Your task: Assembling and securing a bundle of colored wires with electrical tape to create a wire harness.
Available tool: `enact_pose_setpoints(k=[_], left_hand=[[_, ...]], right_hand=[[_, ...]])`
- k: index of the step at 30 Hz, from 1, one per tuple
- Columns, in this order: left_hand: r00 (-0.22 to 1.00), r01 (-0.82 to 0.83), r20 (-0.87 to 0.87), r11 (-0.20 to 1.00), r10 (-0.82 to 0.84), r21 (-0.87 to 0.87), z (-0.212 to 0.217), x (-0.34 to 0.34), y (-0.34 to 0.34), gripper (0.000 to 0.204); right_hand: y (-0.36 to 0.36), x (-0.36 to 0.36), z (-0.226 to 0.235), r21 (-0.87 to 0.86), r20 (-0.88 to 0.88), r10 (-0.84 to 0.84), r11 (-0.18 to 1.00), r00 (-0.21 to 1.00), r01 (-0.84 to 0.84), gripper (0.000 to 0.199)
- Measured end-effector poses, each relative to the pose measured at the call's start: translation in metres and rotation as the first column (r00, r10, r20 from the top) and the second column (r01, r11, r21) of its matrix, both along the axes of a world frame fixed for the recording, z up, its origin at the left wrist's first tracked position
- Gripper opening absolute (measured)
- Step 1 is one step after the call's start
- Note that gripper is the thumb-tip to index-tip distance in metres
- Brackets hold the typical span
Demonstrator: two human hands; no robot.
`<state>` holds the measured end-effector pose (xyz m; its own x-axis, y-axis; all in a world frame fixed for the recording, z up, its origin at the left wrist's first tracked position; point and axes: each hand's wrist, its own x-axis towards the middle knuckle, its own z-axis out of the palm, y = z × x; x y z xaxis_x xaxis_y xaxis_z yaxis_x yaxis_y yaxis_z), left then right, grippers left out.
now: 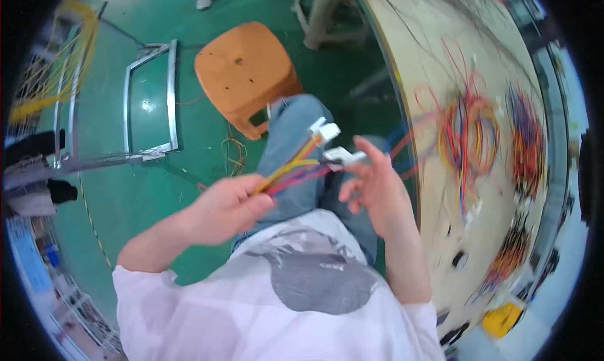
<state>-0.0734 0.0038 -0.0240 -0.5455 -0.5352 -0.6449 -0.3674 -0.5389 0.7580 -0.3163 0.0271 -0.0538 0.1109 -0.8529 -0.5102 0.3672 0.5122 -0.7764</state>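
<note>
Mostly hand detail close in; all places taken from the table (pixel 440 235) at the person's right. Wire bundle (pixel 292 168), yellow, red and purple, is in the air just left of the table, above the jeans (pixel 286 131). Left hand (pixel 226 210), farther from the table, grips it between thumb and fingers, well back from the white connectors (pixel 327 133). Presumably a grip that far back leaves the ends free and fans them toward the other hand. Right hand (pixel 384 194), on the table side, has its fingers spread and partly curled beside the nearest connector; blur hides whether a fingertip touches it, and no firm grip shows.

On the table, by its left edge, a loose wire coil (pixel 464 131) sits within reach, probably for that reason. Red and blue strands spill over the table edge behind the right hand; cannot tell whether they join the held bundle. Farther across the table, a long wire bunch (pixel 527 141) lies with its strands roughly parallel, perhaps to prevent tangling.

Beyond the knees, left of the table: orange stool (pixel 251 53), seat up, no sitter. Farther left of the table, a metal frame (pixel 172 97); farthest left, yellow wires (pixel 82 46) hang in a bunch, likely to let them drape straight.
</note>
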Motion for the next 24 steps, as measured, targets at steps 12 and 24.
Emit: enact_pose_setpoints(k=[12,24], left_hand=[[0.840,0.495,-0.355,0.847,-0.410,0.194,-0.018,-0.106,0.052,0.016],[0.858,0.459,-0.202,0.882,-0.472,-0.112,-0.011,-0.120,0.081,0.014]], right_hand=[[0.116,-0.075,0.040,-0.377,-0.260,-0.133,0.926,0.956,0.026,0.029],[0.164,-0.089,0.030,-0.402,-0.514,-0.175,0.914,0.840,-0.056,0.042]])
